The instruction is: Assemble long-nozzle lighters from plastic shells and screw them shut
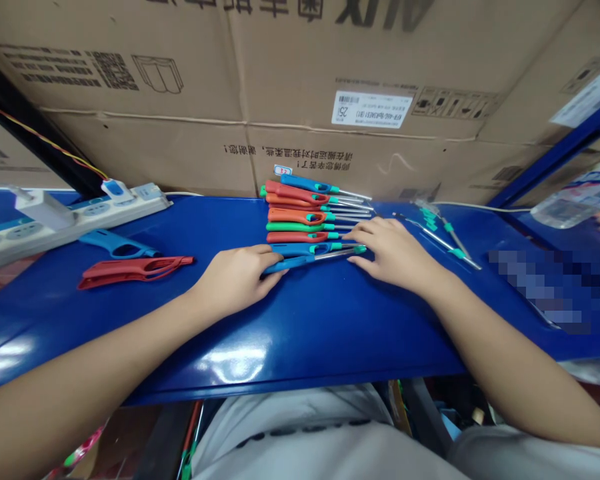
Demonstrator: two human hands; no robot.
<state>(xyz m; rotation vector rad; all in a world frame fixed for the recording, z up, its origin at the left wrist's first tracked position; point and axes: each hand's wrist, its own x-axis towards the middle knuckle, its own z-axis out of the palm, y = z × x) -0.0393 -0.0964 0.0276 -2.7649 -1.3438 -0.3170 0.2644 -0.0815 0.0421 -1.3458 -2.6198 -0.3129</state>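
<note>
My left hand [237,277] is closed on the handle of a blue gas lighter [290,263] at the near end of a row. Its metal tube points right, and a teal bit shows by the tip. My right hand [397,253] is open at the tube ends, thumb and fingers apart around that tip; whether it touches the tube I cannot tell. Beyond lie several long-necked lighters side by side, among them an orange one [293,215], a green one [293,227] and a red one [295,237], all with tubes to the right.
At the left, a blue handle shell [117,244] and a red handle shell [135,269] lie before a white power strip [100,213]. Loose metal tubes [437,239] and teal pieces [429,219] lie at the right, near a clear bottle [575,193]. A cardboard box [280,80] stands behind the blue table [240,347].
</note>
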